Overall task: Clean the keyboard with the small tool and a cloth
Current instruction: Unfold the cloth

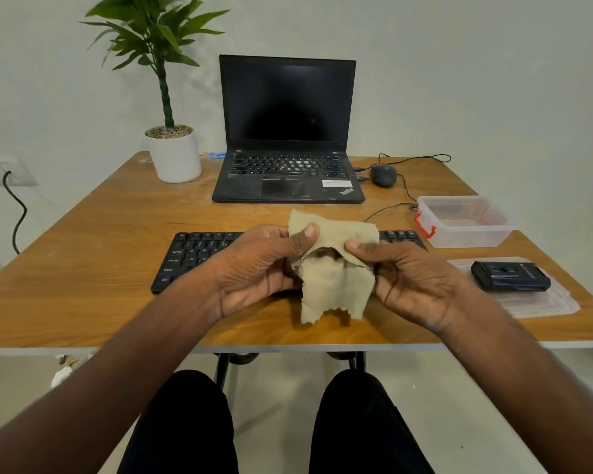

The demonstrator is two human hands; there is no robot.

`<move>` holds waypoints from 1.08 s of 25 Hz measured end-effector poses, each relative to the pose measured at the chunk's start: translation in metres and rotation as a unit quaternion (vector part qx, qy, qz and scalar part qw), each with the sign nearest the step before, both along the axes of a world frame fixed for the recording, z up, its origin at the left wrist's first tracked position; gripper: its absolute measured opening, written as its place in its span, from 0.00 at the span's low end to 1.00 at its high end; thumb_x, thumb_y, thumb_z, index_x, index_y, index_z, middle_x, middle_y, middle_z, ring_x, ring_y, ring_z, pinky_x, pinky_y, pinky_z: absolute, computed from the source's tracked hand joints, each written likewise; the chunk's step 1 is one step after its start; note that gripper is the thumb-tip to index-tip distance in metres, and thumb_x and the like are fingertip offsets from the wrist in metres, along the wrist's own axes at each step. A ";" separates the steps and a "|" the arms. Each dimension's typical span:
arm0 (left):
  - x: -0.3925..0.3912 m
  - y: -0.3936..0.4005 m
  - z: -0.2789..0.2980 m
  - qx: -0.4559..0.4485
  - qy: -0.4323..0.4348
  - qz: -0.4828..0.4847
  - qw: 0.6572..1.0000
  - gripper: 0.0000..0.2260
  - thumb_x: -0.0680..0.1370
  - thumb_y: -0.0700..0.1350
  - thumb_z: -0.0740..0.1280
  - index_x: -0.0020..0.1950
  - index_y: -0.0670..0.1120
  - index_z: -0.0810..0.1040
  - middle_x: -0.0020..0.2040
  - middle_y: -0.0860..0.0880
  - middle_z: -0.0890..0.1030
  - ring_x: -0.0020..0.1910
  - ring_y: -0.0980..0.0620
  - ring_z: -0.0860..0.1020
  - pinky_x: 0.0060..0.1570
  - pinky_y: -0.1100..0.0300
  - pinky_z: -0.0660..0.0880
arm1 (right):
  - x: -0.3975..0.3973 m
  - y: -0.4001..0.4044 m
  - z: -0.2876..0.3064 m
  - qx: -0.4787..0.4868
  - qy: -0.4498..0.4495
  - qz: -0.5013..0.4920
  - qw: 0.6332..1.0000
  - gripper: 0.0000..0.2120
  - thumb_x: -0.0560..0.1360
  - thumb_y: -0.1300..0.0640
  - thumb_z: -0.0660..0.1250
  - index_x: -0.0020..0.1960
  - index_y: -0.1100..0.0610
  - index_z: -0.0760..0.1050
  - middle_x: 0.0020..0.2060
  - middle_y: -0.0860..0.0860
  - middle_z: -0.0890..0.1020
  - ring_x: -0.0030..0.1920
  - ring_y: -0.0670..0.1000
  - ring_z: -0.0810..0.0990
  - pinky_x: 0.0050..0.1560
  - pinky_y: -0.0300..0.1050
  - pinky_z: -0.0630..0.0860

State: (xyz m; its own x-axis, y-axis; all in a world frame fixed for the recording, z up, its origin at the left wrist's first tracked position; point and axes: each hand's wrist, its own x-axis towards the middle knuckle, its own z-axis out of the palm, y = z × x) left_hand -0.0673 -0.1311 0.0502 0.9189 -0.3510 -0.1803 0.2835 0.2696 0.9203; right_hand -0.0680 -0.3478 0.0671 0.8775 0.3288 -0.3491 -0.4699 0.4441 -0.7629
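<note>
While both hands (254, 268) (415, 282) pinch the frayed beige cloth (336, 289), it drapes, seemingly above the black keyboard (192, 258)

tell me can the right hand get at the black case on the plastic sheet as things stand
Probably yes: the black case lies uncovered just right of the right hand, nothing between them. But that hand is pinching the cloth and must let go first.

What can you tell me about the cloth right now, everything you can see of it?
The cloth is a small beige piece of coarse woven-looking fabric with ragged, frayed edges. It is held up above the black keyboard, near the table's front edge, and hides the keyboard's middle. The left hand pinches its upper left part under the thumb; the right hand pinches its upper right part. The top drapes over between the thumbs and the rest hangs down loosely with an uneven bottom edge. It looks dry and unstained.
</note>
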 end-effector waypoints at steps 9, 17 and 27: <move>0.004 0.002 -0.002 0.027 -0.113 0.079 0.990 0.19 0.73 0.28 0.72 0.60 0.45 0.84 0.59 0.44 0.86 0.58 0.45 0.86 0.51 0.47 0.86 | -0.003 0.000 0.002 -0.185 -0.276 -0.073 0.940 0.19 0.76 0.74 0.67 0.48 0.51 0.86 0.54 0.53 0.88 0.53 0.54 0.87 0.43 0.48 0.85; 0.007 0.010 -0.002 0.271 -0.224 0.079 0.933 0.26 0.82 0.28 0.61 0.64 0.58 0.82 0.58 0.55 0.85 0.42 0.50 0.82 0.37 0.55 0.78 | 0.003 -0.013 -0.003 -0.399 -0.428 -0.053 0.809 0.23 0.76 0.76 0.62 0.39 0.53 0.86 0.45 0.48 0.86 0.51 0.52 0.83 0.49 0.64 0.80; 0.018 0.028 -0.003 0.106 -0.071 0.062 0.990 0.15 0.87 0.41 0.59 0.68 0.43 0.82 0.65 0.41 0.84 0.67 0.37 0.80 0.63 0.41 0.81 | 0.000 -0.005 -0.003 -0.450 -0.430 0.018 0.783 0.24 0.77 0.70 0.62 0.50 0.44 0.86 0.61 0.32 0.75 0.64 0.33 0.70 0.55 0.30 0.74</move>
State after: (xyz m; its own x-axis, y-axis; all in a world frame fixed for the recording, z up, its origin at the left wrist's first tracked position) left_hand -0.0489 -0.1029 0.0469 0.9737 -0.2023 -0.1048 0.1250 0.0901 0.9881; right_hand -0.0681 -0.3524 0.0639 0.9113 0.3186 0.2608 0.3885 -0.4556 -0.8009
